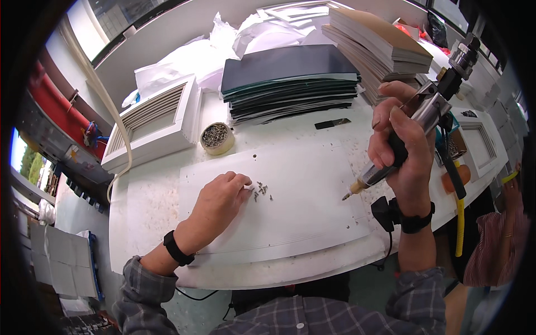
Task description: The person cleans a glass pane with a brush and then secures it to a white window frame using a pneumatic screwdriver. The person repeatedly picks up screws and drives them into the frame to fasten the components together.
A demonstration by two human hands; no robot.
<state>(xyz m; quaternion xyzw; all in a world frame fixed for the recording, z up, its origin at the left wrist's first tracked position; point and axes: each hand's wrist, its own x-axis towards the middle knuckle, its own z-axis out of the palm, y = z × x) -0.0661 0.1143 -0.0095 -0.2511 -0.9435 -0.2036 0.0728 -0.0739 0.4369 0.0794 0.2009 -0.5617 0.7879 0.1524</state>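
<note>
My right hand (406,142) is wrapped round a pneumatic screwdriver (397,149) with a dark grip and a silver body. Its bit points down and to the left, over the right part of a white panel (307,218). Beside a small loose pile of screws (261,188) on that panel, my left hand (219,202) rests with its fingers curled and pressed together. Whatever its fingertips pinch, if anything, is hidden. A round tub of screws (217,137) stands just beyond the panel, ahead of my left hand.
White louvred frames (162,125) lie at the left, next to a hanging pale hose (121,131). Dark sheets (290,75) and tan-topped boards (385,39) are stacked at the back. A dark flat strip (333,123) lies before them. At right are a yellow hose (460,223) and another person's arm (509,223).
</note>
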